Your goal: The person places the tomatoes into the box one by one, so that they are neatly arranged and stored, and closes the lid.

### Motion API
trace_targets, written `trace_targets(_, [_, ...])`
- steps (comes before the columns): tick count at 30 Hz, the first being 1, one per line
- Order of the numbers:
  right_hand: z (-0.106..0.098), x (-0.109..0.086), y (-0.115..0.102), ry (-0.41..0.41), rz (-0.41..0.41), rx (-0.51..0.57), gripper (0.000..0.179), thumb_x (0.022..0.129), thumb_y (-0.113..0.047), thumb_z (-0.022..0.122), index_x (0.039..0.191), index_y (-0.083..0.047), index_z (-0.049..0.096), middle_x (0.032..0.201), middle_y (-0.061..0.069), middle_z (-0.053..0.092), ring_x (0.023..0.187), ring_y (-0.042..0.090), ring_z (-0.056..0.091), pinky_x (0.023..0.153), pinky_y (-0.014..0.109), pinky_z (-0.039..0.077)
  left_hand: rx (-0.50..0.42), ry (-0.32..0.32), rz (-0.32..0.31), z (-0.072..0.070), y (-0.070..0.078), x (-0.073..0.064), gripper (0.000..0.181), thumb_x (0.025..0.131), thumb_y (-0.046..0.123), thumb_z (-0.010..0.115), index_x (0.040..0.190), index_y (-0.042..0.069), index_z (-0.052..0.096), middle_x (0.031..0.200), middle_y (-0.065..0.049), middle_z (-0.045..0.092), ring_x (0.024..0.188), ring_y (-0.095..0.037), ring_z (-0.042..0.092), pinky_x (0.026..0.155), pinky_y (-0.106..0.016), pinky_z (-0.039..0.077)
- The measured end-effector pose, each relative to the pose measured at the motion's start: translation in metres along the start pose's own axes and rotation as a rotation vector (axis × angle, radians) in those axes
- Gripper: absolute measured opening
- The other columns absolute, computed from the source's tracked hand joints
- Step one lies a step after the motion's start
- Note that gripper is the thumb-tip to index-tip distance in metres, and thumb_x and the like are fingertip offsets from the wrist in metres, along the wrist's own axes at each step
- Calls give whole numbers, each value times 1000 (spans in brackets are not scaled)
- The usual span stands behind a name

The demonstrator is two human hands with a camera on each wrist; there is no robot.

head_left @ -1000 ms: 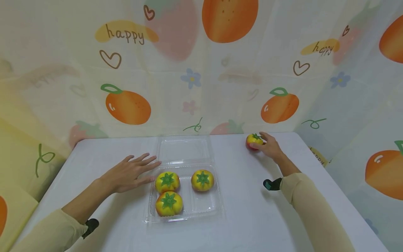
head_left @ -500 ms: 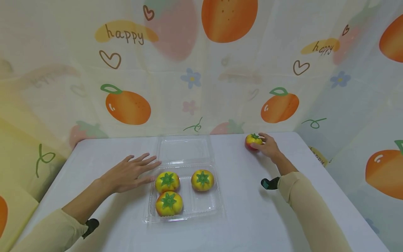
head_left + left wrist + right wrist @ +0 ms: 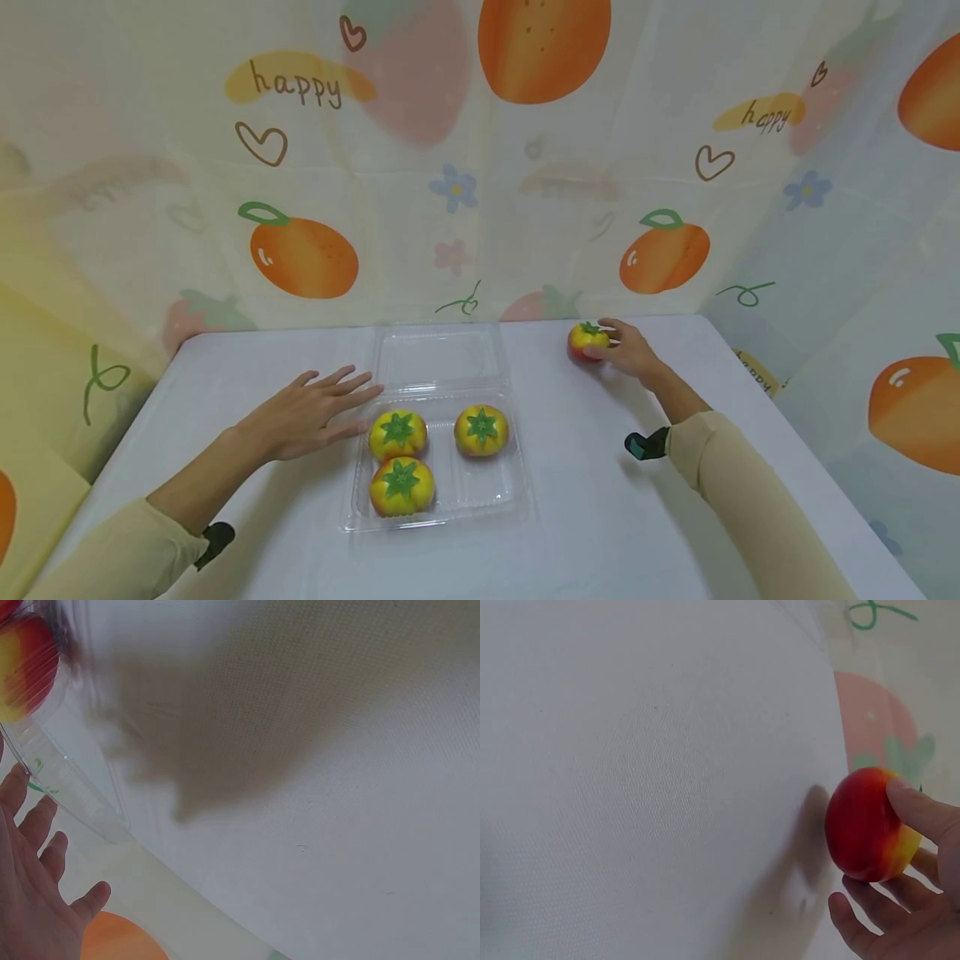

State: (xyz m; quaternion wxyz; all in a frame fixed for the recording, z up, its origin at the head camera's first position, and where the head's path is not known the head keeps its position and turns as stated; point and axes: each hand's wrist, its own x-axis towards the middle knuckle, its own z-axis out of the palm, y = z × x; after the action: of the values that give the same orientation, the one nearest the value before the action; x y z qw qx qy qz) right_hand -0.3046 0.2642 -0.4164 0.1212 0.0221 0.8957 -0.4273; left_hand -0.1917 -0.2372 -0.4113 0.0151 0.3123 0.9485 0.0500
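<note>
My right hand (image 3: 632,354) grips a red-and-yellow fruit (image 3: 588,342) with a green star-shaped calyx, near the table's back edge. In the right wrist view, thumb and fingers hold the fruit (image 3: 866,825) from one side; whether it touches the table is hard to tell. My left hand (image 3: 311,417) is spread with straight fingers at the left side of an open clear plastic clamshell box (image 3: 480,492). Three similar fruits sit in its base: back left (image 3: 398,433), front left (image 3: 402,487) and back right (image 3: 482,430). In the left wrist view, my left fingertips (image 3: 46,806) lie beside the box wall.
The box's clear lid (image 3: 438,354) lies folded back behind the base. A white cloth covers the table (image 3: 585,517). A fruit-printed curtain (image 3: 525,233) hangs right behind the table's back edge and along both sides.
My right hand has moved slightly left with the fruit in its grip. The left hand, the box and its three fruits stay where they were.
</note>
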Motion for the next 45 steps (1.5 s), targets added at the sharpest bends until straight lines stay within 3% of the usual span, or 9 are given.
trace_targets(17, [9,-18,-39,-130,-250,-89,74,92,-25,72,152,-3,35,153,23,38,137,45,41,104,53,45,0,8,10,1,0,0,61,99,54,49,150,21,46,155,-9,43,144,-38,33,109,-69,28])
trace_targets(27, [14,-43,-71,-227,-391,-129,71,90,-26,75,149,-5,41,151,21,43,135,45,44,101,52,48,-5,5,3,1,1,0,62,99,56,48,150,21,46,155,-9,43,144,-38,33,109,-69,28])
trace_targets(35, [21,-67,-91,-372,-493,-111,70,89,-23,76,148,-7,43,152,18,43,135,41,46,102,51,47,-6,15,12,-1,2,0,62,99,55,49,150,21,46,154,-10,43,144,-39,33,108,-69,29])
trace_targets(45, [38,-98,-116,-477,-574,-136,70,87,-26,78,147,-9,46,148,8,51,130,26,54,99,42,50,-12,3,6,0,0,0,61,99,53,50,151,21,45,155,-10,42,145,-39,31,108,-70,28])
